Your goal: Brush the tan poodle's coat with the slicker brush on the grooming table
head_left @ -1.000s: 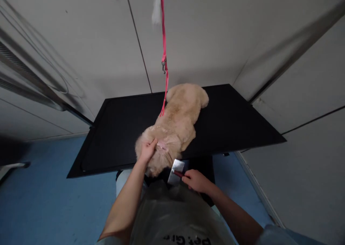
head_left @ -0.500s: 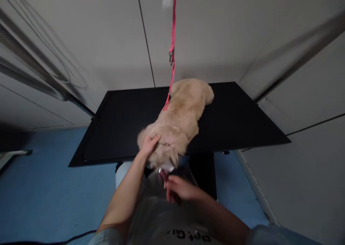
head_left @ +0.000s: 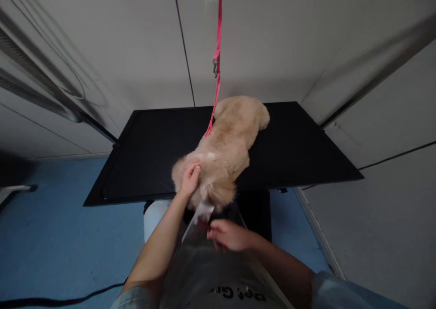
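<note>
A cream, light-brown dog point(head_left: 235, 132) lies across the black grooming table point(head_left: 146, 154), its head end towards me at the near edge. My left hand point(head_left: 191, 176) rests on the left side of its head, fingers curled against the fur. Just in front of the head, my right hand point(head_left: 228, 234) is closed around a tool with a dark red handle point(head_left: 203, 225). Blur hides the tool's exact kind. A pink grooming loop point(head_left: 216, 95) with a metal clip hangs down to the dog's neck and shoulders.
A clear apron point(head_left: 218, 272) with dark lettering covers my lap. Metal poles stand at the left point(head_left: 51, 86) and right point(head_left: 357, 91) of the table. Behind is a pale panelled wall point(head_left: 143, 41). A black cable point(head_left: 68, 301) crosses the blue floor point(head_left: 68, 236).
My left hand has shifted slightly up and its fingers are more curled. The dog's ear fur on the right has swung outward. The right hand has moved a little, still holding the tool.
</note>
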A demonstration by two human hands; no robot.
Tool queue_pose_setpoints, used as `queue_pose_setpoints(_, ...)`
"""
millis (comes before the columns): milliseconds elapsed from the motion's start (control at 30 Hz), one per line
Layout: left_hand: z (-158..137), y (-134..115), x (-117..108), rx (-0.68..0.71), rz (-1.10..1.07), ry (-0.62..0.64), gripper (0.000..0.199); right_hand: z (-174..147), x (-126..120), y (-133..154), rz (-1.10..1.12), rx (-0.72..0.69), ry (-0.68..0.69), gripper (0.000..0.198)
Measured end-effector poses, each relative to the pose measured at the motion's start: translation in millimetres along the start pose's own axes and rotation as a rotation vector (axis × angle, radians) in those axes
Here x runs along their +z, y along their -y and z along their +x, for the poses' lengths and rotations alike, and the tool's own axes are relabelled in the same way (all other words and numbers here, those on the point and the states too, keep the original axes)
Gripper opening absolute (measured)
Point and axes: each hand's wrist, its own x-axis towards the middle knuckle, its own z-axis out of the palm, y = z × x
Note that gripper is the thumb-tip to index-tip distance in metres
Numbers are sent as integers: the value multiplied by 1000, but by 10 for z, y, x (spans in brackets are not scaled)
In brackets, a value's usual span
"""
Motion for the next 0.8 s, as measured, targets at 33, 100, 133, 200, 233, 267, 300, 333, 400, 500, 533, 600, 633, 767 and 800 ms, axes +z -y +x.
queue_pose_setpoints(33,-9,19,0,12,44,18,35,44,-91,61,-3,-26,-145,17)
queue_pose_setpoints(100,-30,57,-9,43,173,59,29,130,-195,30,-76,-3,-396,17)
queue_pose_setpoints(133,-41,77,-17,59,238,81,26,147,-193,-61,-133,42,-444,17)
queue_pose_setpoints(200,-55,129,-33,71,307,100,26,101,-96,-338,-253,147,-385,17)
queue_pose_setpoints(233,-57,162,-38,68,307,94,27,46,-24,-483,-307,185,-325,18)
queue_pose_setpoints(267,-53,198,-39,62,293,86,27,-16,45,-602,-353,206,-276,19)
queue_pose_setpoints(300,-45,235,-37,54,276,79,26,-73,98,-676,-393,204,-243,19)
queue_pose_setpoints(333,-35,267,-33,45,264,77,24,-111,126,-696,-417,174,-232,20)
queue_pose_setpoints(400,-19,291,-23,23,258,80,21,-96,90,-578,-371,68,-245,23)
queue_pose_setpoints(500,-76,158,-55,0,266,66,27,116,-103,-263,-216,-76,-374,24)
queue_pose_setpoints(533,-138,67,-89,2,269,45,30,189,-156,-205,-203,-74,-434,23)
queue_pose_setpoints(600,-344,-136,-190,12,268,-38,34,257,-186,-231,-265,9,-495,20)
queue_pose_setpoints(633,-485,-222,-245,8,260,-104,34,238,-162,-306,-324,66,-472,19)
queue_pose_setpoints(767,-1074,-265,-306,-213,-12,-82,39,-49,-42,-616,-459,107,-206,17)
queue_pose_setpoints(800,-1173,-205,-258,-306,-95,3,47,-106,-59,-605,-408,81,-162,18)
